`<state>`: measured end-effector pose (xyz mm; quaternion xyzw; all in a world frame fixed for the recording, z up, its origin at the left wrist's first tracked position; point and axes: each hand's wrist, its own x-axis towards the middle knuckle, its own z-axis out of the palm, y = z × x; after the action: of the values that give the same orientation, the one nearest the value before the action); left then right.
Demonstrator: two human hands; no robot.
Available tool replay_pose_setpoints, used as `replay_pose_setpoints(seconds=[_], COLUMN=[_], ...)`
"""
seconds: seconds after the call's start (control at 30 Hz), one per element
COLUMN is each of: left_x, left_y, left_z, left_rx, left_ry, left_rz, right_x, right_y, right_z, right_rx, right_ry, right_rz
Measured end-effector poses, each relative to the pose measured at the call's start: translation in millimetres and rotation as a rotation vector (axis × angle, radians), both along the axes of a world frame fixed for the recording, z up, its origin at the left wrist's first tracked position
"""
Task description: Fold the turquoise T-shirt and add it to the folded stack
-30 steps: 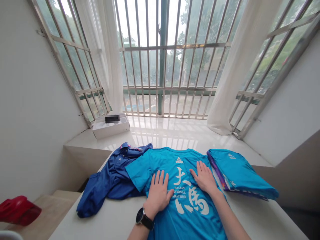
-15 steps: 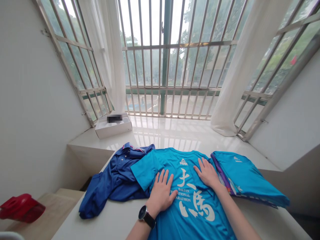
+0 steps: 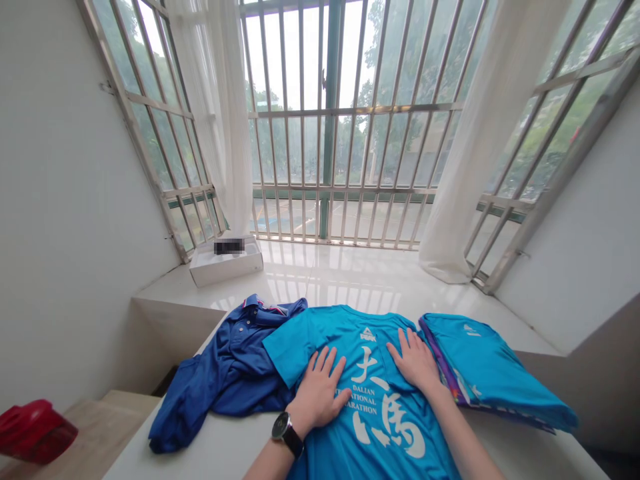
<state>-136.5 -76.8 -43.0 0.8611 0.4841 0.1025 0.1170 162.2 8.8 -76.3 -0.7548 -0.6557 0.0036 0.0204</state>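
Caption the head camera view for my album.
Left hand and right hand rest on a blue Dalian marathon T-shirt beside a navy polo.

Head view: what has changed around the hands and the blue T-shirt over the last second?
The left hand and right hand stay flat on the blue T-shirt, with nothing taken hold of or let go. The head view has swung, so everything sits slightly lower and more level in the frame. The navy polo shirt, folded blue shirt and white box lie as they were.
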Motion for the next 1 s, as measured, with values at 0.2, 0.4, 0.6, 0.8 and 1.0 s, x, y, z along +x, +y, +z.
replay_pose_setpoints(seconds=[0.2,0.4,0.6,0.8,1.0], left_x=[-6.6,-12.6,-11.5,-11.7,-4.5], left_y=[-17.0,-29.6,-28.7,-27.1,-23.3], left_z=[2.5,5.9,2.8,0.9,-6.7], left_rx=[0.047,0.073,0.101,0.129,0.181], left_ry=[0.014,0.018,0.028,0.055,0.082], left_rz=[-0.003,-0.013,0.01,-0.008,0.017], right_x=[-6.4,-6.7,-4.9,-4.1,-3.2], right_y=[-17.7,-22.7,-21.9,-20.4,-20.1], right_z=[-2.5,-1.2,0.1,0.5,11.9], right_rx=[0.012,0.022,-0.002,-0.006,-0.045], right_ry=[-0.013,0.0,0.022,0.003,0.065], right_rz=[-0.036,-0.026,0.02,0.036,0.076])
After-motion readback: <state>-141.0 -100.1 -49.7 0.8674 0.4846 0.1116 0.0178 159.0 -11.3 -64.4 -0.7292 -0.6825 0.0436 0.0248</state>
